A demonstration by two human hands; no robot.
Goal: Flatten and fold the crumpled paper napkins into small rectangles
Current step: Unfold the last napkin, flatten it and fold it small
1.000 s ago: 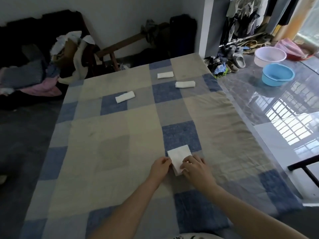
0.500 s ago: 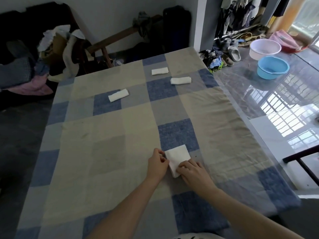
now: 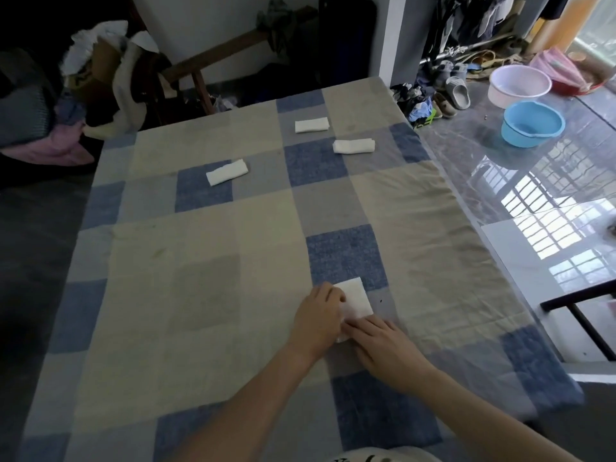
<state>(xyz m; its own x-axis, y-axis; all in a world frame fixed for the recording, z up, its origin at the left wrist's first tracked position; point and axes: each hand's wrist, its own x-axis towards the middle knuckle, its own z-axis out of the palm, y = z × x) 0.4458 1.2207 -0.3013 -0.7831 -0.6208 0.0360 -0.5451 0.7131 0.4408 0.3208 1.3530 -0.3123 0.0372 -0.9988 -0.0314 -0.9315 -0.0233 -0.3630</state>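
Clothes pile point(image 3: 50, 105) is sitting far left beyond the checked cloth point(image 3: 200, 295) that is covering the table. Moving right on the cloth: one folded napkin point(image 3: 227, 172) is lying on a blue square, a second folded napkin point(image 3: 312, 125) is lying near the far edge, a third folded napkin point(image 3: 354, 146) is lying just right of and nearer than the second; all three are well apart from the hands. Near edge, centre: left hand point(image 3: 318, 316) is resting on the left side of the working napkin point(image 3: 357, 299), fingers curled over its edge and pinching it. Working napkin is lying flat as a white rectangle, partly on a blue square, its near corner hidden under the hands. Right hand point(image 3: 383, 345) is pressing flat on the napkin's near end, fingers straight, touching the left hand. Far right, on the glossy floor: white basin point(image 3: 518, 85) and blue basin point(image 3: 532, 123) are sitting near each other.
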